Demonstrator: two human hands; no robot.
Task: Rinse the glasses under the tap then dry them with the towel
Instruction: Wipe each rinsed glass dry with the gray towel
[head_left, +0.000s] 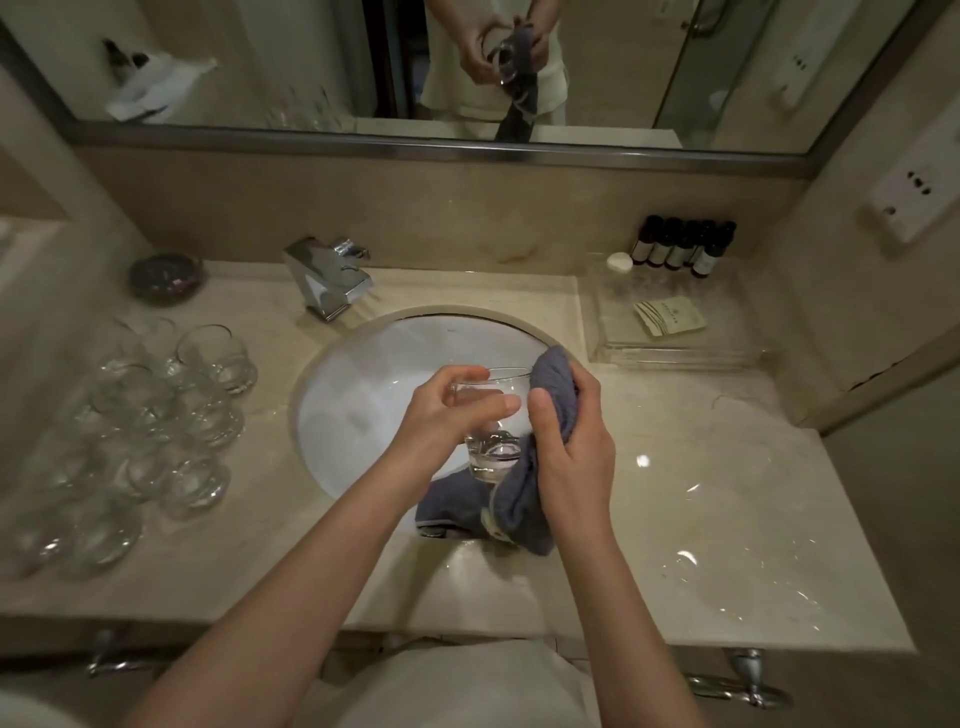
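- Both forearms reach up from six o'clock and meet over the front of the sink (363, 364), at the centre of the view.
- Left hand (441, 415) curls its fingers around the glass (491, 415), holding it upright, rim up and thick base low.
- Right hand (566, 441) grips the grey towel (553, 387), pressing a fold of it against the glass wall at three o'clock; the loose end hangs down past the base toward six o'clock.
- Judged from this, drying is the step in hand; the tap (330, 280), at eleven o'clock, shows no water running.
- To do it well: turn the glass with the left hand while the towel stays pressed, then push cloth inside to reach the bottom and rim.
- Wet glass is slippery, so a firm hold low on the wall seems wise, and working over the basin gives little protection if it drops.
- More glasses (171, 421) stand clustered on the counter (701, 493) at nine o'clock; whether they are rinsed cannot be told.
- Small dark bottles (680, 249) stand at two o'clock, well apart.
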